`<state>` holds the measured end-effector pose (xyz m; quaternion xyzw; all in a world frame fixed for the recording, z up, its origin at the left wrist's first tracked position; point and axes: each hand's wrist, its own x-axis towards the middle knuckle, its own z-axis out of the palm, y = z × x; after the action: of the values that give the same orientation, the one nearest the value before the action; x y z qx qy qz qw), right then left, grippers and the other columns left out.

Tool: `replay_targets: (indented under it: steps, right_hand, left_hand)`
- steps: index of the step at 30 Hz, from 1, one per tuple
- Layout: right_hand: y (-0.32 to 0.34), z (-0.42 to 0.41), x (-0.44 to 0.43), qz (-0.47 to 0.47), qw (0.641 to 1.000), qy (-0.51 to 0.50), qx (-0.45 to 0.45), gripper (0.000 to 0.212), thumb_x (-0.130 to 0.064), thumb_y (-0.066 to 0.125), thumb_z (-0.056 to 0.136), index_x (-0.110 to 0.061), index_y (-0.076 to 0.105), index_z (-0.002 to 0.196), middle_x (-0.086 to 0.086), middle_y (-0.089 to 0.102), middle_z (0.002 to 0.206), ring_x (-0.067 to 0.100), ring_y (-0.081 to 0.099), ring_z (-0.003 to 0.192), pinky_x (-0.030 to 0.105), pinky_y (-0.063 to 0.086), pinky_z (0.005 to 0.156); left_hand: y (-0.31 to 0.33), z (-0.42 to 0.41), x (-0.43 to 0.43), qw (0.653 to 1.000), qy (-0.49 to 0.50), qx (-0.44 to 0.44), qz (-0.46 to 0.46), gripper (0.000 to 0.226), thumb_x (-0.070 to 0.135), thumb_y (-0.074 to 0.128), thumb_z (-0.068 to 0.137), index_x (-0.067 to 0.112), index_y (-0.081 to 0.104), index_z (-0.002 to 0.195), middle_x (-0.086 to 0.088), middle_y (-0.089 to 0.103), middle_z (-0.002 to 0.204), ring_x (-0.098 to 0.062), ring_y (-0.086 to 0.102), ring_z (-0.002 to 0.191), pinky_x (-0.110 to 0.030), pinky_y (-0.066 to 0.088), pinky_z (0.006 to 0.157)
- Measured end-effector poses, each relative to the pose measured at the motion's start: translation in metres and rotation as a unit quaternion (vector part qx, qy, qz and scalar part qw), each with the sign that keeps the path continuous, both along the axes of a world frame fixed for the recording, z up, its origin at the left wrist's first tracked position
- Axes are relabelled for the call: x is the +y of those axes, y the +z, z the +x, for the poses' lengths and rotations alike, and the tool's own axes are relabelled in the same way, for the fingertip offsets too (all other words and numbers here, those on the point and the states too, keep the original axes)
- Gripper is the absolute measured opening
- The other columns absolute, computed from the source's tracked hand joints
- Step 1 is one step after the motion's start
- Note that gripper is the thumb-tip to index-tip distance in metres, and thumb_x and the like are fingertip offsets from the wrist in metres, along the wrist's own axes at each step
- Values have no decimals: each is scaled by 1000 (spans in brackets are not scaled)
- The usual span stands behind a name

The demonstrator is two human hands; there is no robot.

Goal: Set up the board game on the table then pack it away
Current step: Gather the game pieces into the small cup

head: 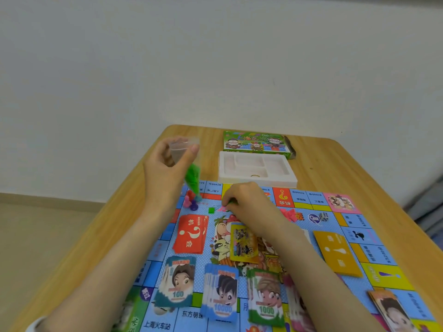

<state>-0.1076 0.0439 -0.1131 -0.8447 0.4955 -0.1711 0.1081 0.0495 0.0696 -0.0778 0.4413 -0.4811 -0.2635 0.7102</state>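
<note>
The colourful game board lies unfolded on the wooden table. My left hand is raised above the board's far left corner and pinches a clear plastic bag with green pieces in its lower end. My right hand rests on the board with its fingers curled around small green pieces. One green piece lies loose beside it. Coloured pawns stand under the bag. Stacks of play money line the near side, with a red card deck and an orange card deck.
A white plastic tray insert sits beyond the board, with the green game box behind it. A white die lies on the board's right part. More cards sit at the near right. A wall stands behind the table.
</note>
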Motion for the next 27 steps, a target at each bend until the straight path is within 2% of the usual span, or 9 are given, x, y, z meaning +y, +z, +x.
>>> replay_targets:
  steps: [3, 6, 10, 13, 15, 18, 21, 24, 27]
  right_hand:
    - [2, -2, 1, -29, 999, -2, -27, 21, 0, 53, 89, -6, 72, 95, 7, 69, 100, 19, 62, 89, 31, 50, 83]
    - [12, -6, 4, -89, 979, -42, -178, 15, -1, 60, 85, -5, 74, 88, 4, 70, 91, 9, 61, 81, 21, 50, 78]
    - [38, -13, 15, -56, 869, -54, -489, 16, 4, 69, 78, -11, 73, 80, -5, 70, 78, 2, 65, 76, 14, 50, 71]
    - [52, -13, 24, -17, 798, -17, -602, 21, 6, 69, 77, -15, 71, 80, -7, 71, 77, 9, 67, 80, 18, 51, 73]
    - [55, -11, 28, -17, 793, 2, -609, 21, 7, 68, 77, -13, 71, 82, -4, 71, 79, 12, 67, 80, 20, 52, 73]
    - [52, -5, 29, -31, 824, 9, -566, 20, 9, 67, 76, -10, 71, 82, 2, 70, 82, 9, 66, 79, 18, 51, 71]
    - [44, -1, 27, -55, 855, 10, -516, 17, 8, 67, 77, -7, 72, 84, 4, 70, 83, 7, 67, 77, 17, 52, 70]
    - [36, -2, 25, -120, 886, 17, -447, 12, 0, 69, 77, -9, 72, 85, 0, 70, 83, 8, 66, 79, 23, 54, 74]
    - [33, -1, 22, -177, 899, 7, -400, 8, -12, 66, 79, -9, 73, 83, -2, 70, 82, 7, 64, 81, 20, 51, 76]
  left_hand:
    - [-1, 1, -1, 1000, -11, -4, 8, 14, 17, 68, 83, 20, 60, 94, 6, 65, 90, 7, 62, 74, -9, 47, 63]
    - [-3, -4, 0, 998, -49, -28, 33, 20, 16, 69, 82, 15, 62, 100, 8, 67, 93, 7, 63, 78, -8, 47, 65]
    - [-6, -14, 5, 984, -151, -83, 51, 25, 18, 71, 76, 22, 64, 99, 8, 69, 98, 3, 65, 85, -13, 50, 73]
    - [-10, -17, 6, 965, -208, -144, 73, 36, 32, 70, 66, 28, 65, 101, 15, 71, 94, -1, 66, 90, -18, 52, 81]
    - [-12, -19, 6, 954, -224, -185, 79, 37, 34, 70, 66, 29, 64, 102, 14, 70, 97, -1, 65, 95, -19, 51, 87]
    - [-16, -22, 5, 948, -227, -210, 79, 33, 23, 74, 71, 31, 61, 100, 12, 67, 102, 3, 64, 96, -16, 48, 89]
    - [-18, -23, 4, 949, -226, -205, 77, 35, 10, 75, 75, 29, 60, 101, 9, 68, 102, 0, 65, 95, -17, 49, 89]
    - [-17, -21, 5, 954, -215, -197, 71, 33, 9, 75, 76, 27, 62, 100, 8, 70, 99, -3, 66, 94, -19, 50, 87]
    - [-18, -21, 3, 959, -205, -179, 71, 29, 9, 75, 76, 26, 65, 97, 11, 71, 91, -4, 67, 88, -19, 52, 82]
